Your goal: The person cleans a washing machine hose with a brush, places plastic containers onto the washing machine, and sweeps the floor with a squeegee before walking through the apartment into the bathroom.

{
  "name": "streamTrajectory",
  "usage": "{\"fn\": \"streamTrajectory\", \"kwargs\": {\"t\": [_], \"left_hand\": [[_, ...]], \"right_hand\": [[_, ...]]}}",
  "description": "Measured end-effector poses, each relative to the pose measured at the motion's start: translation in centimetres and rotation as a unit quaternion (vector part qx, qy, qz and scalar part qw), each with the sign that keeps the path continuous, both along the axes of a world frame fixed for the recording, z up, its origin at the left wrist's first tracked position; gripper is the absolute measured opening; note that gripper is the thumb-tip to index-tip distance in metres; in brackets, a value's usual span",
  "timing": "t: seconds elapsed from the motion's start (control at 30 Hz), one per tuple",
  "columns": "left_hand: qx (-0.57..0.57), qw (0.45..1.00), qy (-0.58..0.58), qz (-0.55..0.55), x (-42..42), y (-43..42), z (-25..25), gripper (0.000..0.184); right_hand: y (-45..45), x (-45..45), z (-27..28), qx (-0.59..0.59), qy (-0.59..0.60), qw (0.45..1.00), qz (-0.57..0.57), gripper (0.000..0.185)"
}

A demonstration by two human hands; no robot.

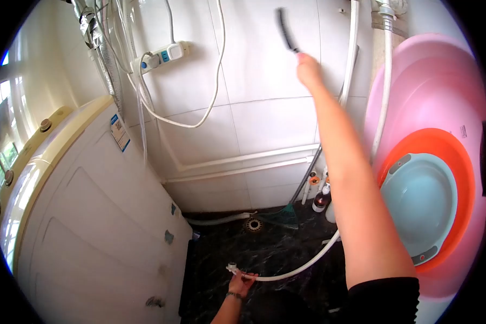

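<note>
Standing leftmost is a white appliance [92,227]; next, the left hand [241,284] pinches a white hose [297,271] near its end, over dark floor [218,245]; then the right hand [309,69] grips a black brush [286,32] before the white tiled wall [264,75].

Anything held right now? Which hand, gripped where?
Left hand: white hose, near its end fitting. Right hand: black brush-like tool, motion-blurred, by its lower end.
</note>
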State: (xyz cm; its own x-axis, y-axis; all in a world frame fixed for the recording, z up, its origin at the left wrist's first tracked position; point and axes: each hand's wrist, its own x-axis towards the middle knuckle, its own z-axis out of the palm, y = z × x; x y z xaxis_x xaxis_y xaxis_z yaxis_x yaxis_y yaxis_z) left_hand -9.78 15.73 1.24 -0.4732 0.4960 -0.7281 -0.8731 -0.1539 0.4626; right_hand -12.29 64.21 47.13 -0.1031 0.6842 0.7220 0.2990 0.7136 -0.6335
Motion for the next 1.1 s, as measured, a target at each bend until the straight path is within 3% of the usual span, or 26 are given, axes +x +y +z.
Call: {"fn": "streamTrajectory", "kwargs": {"t": [0.07, 0.13, 0.17, 0.27, 0.33, 0.4, 0.47, 0.5, 0.57, 0.67, 0.73, 0.77, 0.8, 0.83, 0.87, 0.93, 1.0, 1.03, 1.1], "left_hand": [[0.01, 1.0, 0.001, 0.009, -0.5, -0.2, -1.7, 0.032], [0.027, 1.0, 0.002, 0.016, -0.2, -0.4, -2.7, 0.032], [0.056, 0.998, 0.012, 0.004, -0.2, -0.7, -2.9, 0.033], [0.063, 0.998, 0.03, 0.005, -0.5, -1.4, -1.9, 0.033], [0.025, 0.999, -0.017, 0.026, -0.6, -1.6, -2.5, 0.033], [0.021, 0.999, -0.026, 0.027, -0.8, -2.1, -4.0, 0.033], [0.017, 0.999, -0.036, 0.029, -0.7, -2.0, -4.4, 0.034], [0.018, 0.999, -0.027, 0.022, -0.5, -1.9, -3.7, 0.034], [0.005, 0.999, -0.025, 0.019, -0.3, -2.1, -2.6, 0.034], [0.045, 0.999, 0.004, 0.002, -0.2, -1.6, -1.1, 0.033], [0.045, 0.999, 0.009, 0.01, -0.2, -1.3, -0.5, 0.033], [0.051, 0.998, 0.015, 0.017, -0.1, -1.2, -0.3, 0.033], [0.056, 0.998, 0.016, 0.018, -0.2, -1.3, -0.1, 0.033], [0.053, 0.998, 0.022, 0.014, -0.3, -1.4, 0.1, 0.033], [0.05, 0.998, 0.027, 0.011, -0.4, -1.6, 0.1, 0.033], [0.049, 0.998, 0.028, 0.007, -0.3, -2.2, -0.9, 0.033], [0.05, 0.998, 0.036, 0.005, -0.8, -3.1, -3.5, 0.032], [0.053, 0.998, 0.012, -0.007, -1.2, -3.3, -6.3, 0.032], [0.055, 0.998, -0.01, -0.02, -1.4, -3.2, -6.8, 0.031]], "right_hand": [[-3.2, -1.7, -2.1, 0.06, -0.219, 0.974, 0.009, 0.028], [-5.1, -2.2, -7.5, 0.178, -0.455, 0.872, 0.023, 0.021], [-4.5, -2.6, -11.8, 0.241, -0.525, 0.817, 0.009, 0.017], [-4.1, -0.6, -18.2, 0.208, -0.635, 0.744, 0.012, 0.015], [-3.9, 1.5, -17.1, 0.234, -0.611, 0.754, 0.053, 0.014], [-3.3, 2.4, -13.8, 0.208, -0.426, 0.881, 0.013, 0.017], [-3.6, 1.5, -8.3, 0.09, -0.208, 0.972, -0.059, 0.023], [-2.1, 0.0, -6.2, 0.066, -0.063, 0.994, -0.056, 0.027], [-2.5, -1.6, -1.3, 0.058, -0.008, 0.998, -0.02, 0.029], [-6.1, -4.2, 1.5, 0.049, -0.071, 0.996, 0.037, 0.033], [-8.0, -5.5, -1.8, 0.105, -0.291, 0.95, 0.04, 0.03], [-7.0, -6.3, -6.2, 0.163, -0.316, 0.932, 0.065, 0.027], [-6.6, -6.4, -10.6, 0.106, -0.371, 0.921, 0.055, 0.023], [-6.7, -5.6, -14.7, 0.222, -0.468, 0.854, 0.034, 0.018], [-5.5, -5.6, -19.1, 0.223, -0.564, 0.795, 0.034, 0.016], [-5.4, -3.3, -20.9, 0.252, -0.563, 0.784, 0.064, 0.012], [-5.7, -1.5, -17.1, 0.266, -0.501, 0.823, 0.039, 0.014], [-5.2, -0.6, -14.9, 0.285, -0.41, 0.865, 0.045, 0.014], [-3.2, 0.4, -13.8, 0.278, -0.437, 0.855, -0.007, 0.013]]}}
